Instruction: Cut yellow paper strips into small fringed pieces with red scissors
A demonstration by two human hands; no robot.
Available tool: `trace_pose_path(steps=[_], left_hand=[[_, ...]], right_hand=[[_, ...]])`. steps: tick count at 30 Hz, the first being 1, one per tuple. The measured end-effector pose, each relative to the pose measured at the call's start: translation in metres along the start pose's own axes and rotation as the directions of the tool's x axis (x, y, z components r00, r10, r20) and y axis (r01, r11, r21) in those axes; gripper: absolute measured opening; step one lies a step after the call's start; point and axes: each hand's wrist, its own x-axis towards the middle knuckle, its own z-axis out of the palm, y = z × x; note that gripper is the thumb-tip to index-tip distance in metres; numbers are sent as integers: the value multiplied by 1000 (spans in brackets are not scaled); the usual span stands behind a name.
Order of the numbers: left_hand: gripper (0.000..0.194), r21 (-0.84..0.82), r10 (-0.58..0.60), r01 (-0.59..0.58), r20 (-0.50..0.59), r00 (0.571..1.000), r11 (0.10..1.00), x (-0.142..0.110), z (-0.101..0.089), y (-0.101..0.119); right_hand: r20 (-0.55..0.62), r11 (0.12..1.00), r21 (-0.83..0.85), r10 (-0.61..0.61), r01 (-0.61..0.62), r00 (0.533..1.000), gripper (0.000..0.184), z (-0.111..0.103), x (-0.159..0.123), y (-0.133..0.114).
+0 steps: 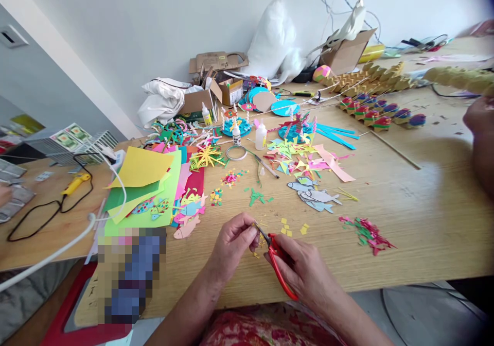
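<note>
Labels (208, 117) on three bottles (260, 137) appear too small and blurred to decipher; no lettering or number is readable.

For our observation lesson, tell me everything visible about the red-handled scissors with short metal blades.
The red-handled metal scissors have smooth, glossy, plastic-looking curved handles and short, dark grey blades. The person's right hand grips the handles, partly covering them. They are held near the close edge of the light wood-grained table, blades slanting up and left to the left hand's fingertips. How far the blades are open is unclear.
</note>
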Motion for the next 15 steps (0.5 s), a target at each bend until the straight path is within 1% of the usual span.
trace_pose_path(steps=[5, 11, 15], left_hand=[[20, 30, -21, 20, 38, 999, 999, -1, -4, 3], [19, 65, -76, 72, 62, 995, 995, -1, -8, 6], [17, 85, -91, 83, 87, 992, 993, -2, -11, 7]], right_hand=[[15, 1000, 0, -14, 14, 1000, 20, -2, -2, 0], [89, 999, -41, 3, 0, 996, 23, -5, -4, 0], [122, 999, -38, 6, -1, 993, 24, -6, -5, 2]])
